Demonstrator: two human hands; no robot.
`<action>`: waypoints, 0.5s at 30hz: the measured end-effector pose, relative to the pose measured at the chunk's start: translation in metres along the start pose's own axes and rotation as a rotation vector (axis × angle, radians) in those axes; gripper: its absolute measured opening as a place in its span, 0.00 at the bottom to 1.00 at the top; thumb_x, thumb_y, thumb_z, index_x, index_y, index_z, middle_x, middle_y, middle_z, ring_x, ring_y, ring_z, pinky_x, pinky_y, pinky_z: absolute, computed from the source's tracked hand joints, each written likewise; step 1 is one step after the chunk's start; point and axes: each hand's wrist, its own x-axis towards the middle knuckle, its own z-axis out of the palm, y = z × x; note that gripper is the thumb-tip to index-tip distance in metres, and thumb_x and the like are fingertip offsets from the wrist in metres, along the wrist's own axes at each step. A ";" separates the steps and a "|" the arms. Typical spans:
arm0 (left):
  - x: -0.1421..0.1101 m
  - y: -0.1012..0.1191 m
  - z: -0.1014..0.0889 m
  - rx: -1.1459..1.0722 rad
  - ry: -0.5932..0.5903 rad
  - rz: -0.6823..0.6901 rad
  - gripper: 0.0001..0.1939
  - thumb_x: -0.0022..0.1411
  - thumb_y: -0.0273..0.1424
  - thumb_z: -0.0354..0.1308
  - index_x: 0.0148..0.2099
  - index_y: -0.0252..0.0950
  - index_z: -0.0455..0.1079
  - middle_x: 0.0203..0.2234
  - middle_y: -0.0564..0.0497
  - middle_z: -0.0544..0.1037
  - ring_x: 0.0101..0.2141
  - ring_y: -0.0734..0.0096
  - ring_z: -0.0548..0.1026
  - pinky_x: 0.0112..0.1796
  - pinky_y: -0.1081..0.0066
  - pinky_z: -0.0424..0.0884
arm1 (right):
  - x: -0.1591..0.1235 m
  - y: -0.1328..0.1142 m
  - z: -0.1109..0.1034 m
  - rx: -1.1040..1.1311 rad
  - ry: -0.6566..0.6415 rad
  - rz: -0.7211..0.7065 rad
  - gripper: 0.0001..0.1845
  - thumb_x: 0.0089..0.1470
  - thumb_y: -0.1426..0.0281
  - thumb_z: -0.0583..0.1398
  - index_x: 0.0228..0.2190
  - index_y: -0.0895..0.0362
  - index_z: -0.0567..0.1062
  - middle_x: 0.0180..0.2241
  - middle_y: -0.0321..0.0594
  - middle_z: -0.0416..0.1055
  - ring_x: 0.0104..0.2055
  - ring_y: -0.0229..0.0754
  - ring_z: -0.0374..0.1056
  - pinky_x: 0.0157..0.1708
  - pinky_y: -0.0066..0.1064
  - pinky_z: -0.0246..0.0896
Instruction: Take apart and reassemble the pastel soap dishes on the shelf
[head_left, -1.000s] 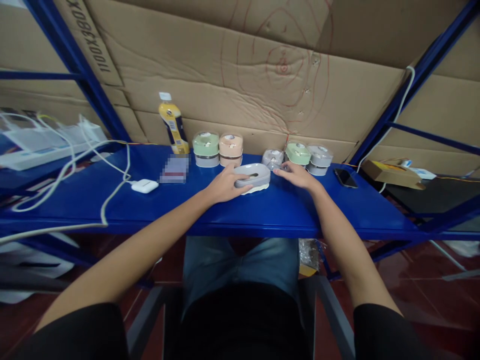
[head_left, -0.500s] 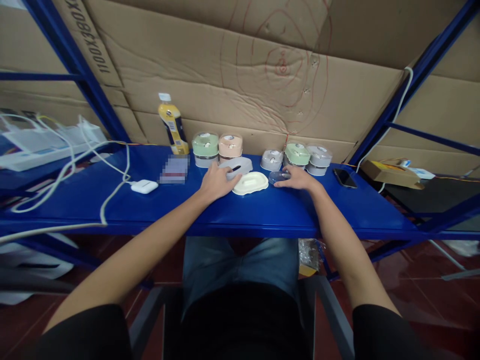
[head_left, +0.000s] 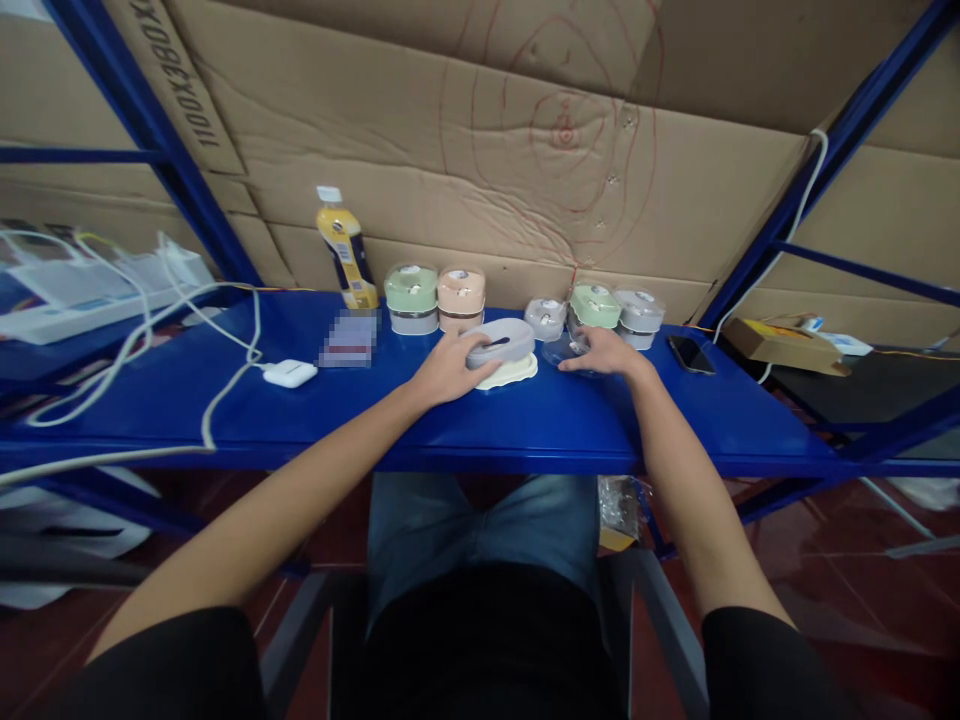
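Two grips: my left fingers (head_left: 489, 371) grasp grey dish (head_left: 513, 346) over cream base (head_left: 520, 372); right fingers (head_left: 574, 364) grasp clear lid (head_left: 553, 350).
Front edge (head_left: 510, 457): apart from base, blue surface (head_left: 517, 420) between.

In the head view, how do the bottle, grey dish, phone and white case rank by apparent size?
1. Bottle
2. Grey dish
3. Phone and white case: too alike to rank

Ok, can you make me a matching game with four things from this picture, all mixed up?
1. grey dish
2. clear lid
3. bottle
4. phone

A. upright, with a white cap
B. touched by the right hand
C. lying flat, dark screen
D. gripped by the left hand

Pairs: 1-D, 2-B, 3-A, 4-C
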 end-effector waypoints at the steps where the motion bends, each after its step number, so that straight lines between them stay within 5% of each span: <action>1: 0.000 0.002 0.002 -0.013 -0.011 0.016 0.33 0.71 0.52 0.63 0.68 0.37 0.75 0.62 0.36 0.74 0.63 0.41 0.76 0.68 0.45 0.71 | 0.000 0.000 -0.001 0.025 0.060 -0.018 0.50 0.47 0.50 0.79 0.65 0.61 0.79 0.58 0.59 0.82 0.60 0.69 0.79 0.63 0.59 0.74; 5: 0.001 0.000 0.010 -0.071 -0.052 0.053 0.44 0.66 0.53 0.68 0.74 0.32 0.65 0.69 0.31 0.71 0.68 0.37 0.74 0.69 0.44 0.69 | 0.002 -0.005 0.002 0.182 0.240 -0.269 0.49 0.50 0.47 0.77 0.67 0.56 0.78 0.64 0.57 0.79 0.65 0.68 0.75 0.67 0.61 0.69; 10: 0.005 -0.004 0.019 -0.181 -0.079 0.135 0.57 0.57 0.53 0.76 0.78 0.34 0.57 0.73 0.29 0.69 0.70 0.33 0.71 0.70 0.40 0.69 | 0.008 -0.028 0.020 0.278 0.054 -0.596 0.49 0.50 0.48 0.77 0.68 0.49 0.77 0.69 0.49 0.75 0.69 0.60 0.72 0.72 0.56 0.65; 15: 0.003 0.003 0.023 -0.236 -0.103 0.136 0.67 0.52 0.56 0.80 0.80 0.33 0.50 0.73 0.26 0.69 0.71 0.29 0.71 0.68 0.39 0.70 | 0.010 -0.047 0.036 0.252 -0.035 -0.676 0.45 0.50 0.51 0.77 0.65 0.52 0.80 0.64 0.52 0.78 0.67 0.62 0.74 0.71 0.59 0.65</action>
